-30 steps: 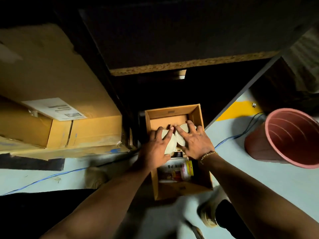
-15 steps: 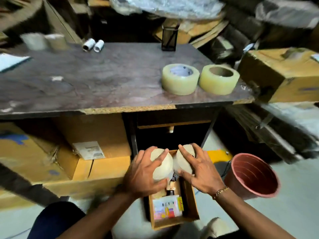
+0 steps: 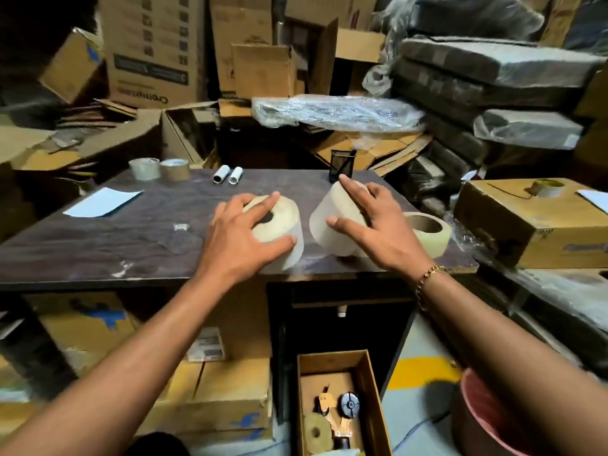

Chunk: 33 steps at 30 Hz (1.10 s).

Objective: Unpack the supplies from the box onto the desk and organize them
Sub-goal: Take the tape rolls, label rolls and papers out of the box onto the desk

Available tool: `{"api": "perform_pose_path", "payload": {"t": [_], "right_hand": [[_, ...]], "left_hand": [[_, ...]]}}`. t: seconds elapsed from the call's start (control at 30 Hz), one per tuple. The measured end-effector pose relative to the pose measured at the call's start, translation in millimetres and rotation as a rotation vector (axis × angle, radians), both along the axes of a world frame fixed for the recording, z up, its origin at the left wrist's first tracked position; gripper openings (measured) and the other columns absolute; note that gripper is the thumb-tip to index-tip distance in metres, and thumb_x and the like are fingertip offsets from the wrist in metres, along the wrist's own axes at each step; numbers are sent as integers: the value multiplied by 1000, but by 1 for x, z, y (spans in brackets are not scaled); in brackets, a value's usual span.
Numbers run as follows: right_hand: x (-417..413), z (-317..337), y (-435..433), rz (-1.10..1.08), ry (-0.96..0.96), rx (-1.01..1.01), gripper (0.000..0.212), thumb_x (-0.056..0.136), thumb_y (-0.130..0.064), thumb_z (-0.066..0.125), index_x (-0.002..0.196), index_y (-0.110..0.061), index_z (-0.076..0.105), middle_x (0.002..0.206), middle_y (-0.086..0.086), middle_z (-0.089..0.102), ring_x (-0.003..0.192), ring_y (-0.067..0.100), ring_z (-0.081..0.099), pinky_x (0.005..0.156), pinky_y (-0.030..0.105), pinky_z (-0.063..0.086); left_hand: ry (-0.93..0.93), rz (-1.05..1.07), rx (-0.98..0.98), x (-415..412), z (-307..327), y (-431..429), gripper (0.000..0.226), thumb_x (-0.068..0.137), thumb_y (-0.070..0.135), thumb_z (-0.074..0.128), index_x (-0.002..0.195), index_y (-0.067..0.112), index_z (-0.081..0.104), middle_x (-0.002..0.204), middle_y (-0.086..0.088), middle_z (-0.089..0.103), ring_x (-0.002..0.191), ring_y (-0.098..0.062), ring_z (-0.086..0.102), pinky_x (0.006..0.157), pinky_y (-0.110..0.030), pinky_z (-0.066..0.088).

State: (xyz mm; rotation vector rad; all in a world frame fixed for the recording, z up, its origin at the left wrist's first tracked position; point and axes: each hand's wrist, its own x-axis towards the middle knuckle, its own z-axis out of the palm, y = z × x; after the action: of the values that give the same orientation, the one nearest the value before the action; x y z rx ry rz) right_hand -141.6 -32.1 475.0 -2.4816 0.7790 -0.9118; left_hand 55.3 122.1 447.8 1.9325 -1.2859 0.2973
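Note:
My left hand grips a pale tape roll over the near right part of the dark desk. My right hand grips a second pale tape roll, tilted, just to the right of the first. Both rolls sit low over the desk top near its front edge; whether they touch it I cannot tell. Another clear tape roll lies flat on the desk behind my right hand. The open cardboard box stands on the floor below, with a small tape roll and a tape dispenser inside.
At the desk's back stand two tape rolls, two small white rolls and a black mesh pen holder. A blue-white paper lies at the left. A pink bucket stands on the floor right. Cardboard boxes crowd all sides.
Both hands lifted the two pale tape rolls out of the floor box and brought them up over the desk's front right area. My view rose from the floor to the desk.

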Motion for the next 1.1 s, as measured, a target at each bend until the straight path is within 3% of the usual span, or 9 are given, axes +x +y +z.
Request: {"api": "perform_pose_path", "payload": {"t": [0.2, 0.47, 0.57, 0.67, 0.77, 0.83, 0.97, 1.03, 1.1], "right_hand": [[92, 18, -35, -14, 304, -75, 73, 79, -72, 52, 145, -57, 25, 152, 3, 34, 137, 32, 36, 111, 48, 27], [133, 1, -67, -68, 693, -169, 74, 81, -78, 38, 148, -55, 16, 160, 5, 26, 140, 35, 36, 109, 52, 21], [131, -12, -72, -73, 743, -223, 77, 82, -84, 22, 151, -51, 13, 161, 4, 23, 142, 33, 34, 110, 54, 20], [127, -15, -69, -85, 751, -259, 83, 81, -85, 21, 153, -47, 7, 164, 5, 17, 143, 35, 31, 111, 53, 21], [115, -13, -58, -79, 619, -289, 87, 81, -84, 28, 154, -42, 8, 164, 5, 18, 145, 33, 27, 112, 51, 22], [99, -16, -44, -40, 386, -332, 80, 84, -78, 38, 152, -38, 25, 157, 2, 33, 141, 29, 35, 110, 48, 28], [43, -43, -1, 162, -143, -203, 39, 90, -46, 60, 120, -21, 62, 111, -4, 65, 101, 13, 61, 87, 34, 50], [15, -76, 16, 169, -259, -66, 22, 91, -35, 63, 102, -17, 69, 90, -3, 70, 80, 11, 64, 73, 31, 52], [-7, -120, 24, 124, -246, 95, 19, 92, -37, 62, 89, -19, 68, 75, 0, 70, 70, 17, 65, 67, 39, 52]], "left_hand": [[74, 176, 169, 71, 8, -39, 88, 58, 79, 51, 139, 46, 45, 135, 1, 47, 125, -27, 39, 106, -43, 36], [38, 149, 355, 89, -6, -76, 83, 66, 77, 54, 141, 45, 42, 146, 4, 41, 130, -31, 35, 109, -47, 31], [-32, 157, 413, 85, -17, -81, 78, 74, 77, 49, 144, 45, 36, 155, 3, 31, 136, -33, 30, 110, -49, 26], [-64, 160, 459, 83, -14, -79, 82, 76, 81, 44, 148, 46, 25, 161, 0, 19, 142, -36, 25, 112, -54, 23], [-131, 164, 446, 72, -11, -68, 92, 74, 86, 40, 151, 44, 13, 164, -4, 10, 147, -36, 15, 114, -57, 19], [-247, 164, 293, 52, -17, -54, 85, 79, 78, 43, 151, 39, 22, 160, -6, 22, 146, -33, 19, 112, -55, 25], [-350, -13, -117, -7, -52, -20, 52, 86, 49, 56, 131, 22, 55, 133, -3, 52, 126, -27, 44, 96, -42, 40], [-318, -134, -174, -36, -83, -9, 42, 85, 39, 61, 122, 18, 62, 122, -4, 58, 114, -27, 50, 93, -42, 43], [-235, -234, -137, -59, -123, -4, 35, 85, 32, 63, 116, 16, 65, 114, -4, 60, 105, -25, 54, 88, -43, 45]]}}
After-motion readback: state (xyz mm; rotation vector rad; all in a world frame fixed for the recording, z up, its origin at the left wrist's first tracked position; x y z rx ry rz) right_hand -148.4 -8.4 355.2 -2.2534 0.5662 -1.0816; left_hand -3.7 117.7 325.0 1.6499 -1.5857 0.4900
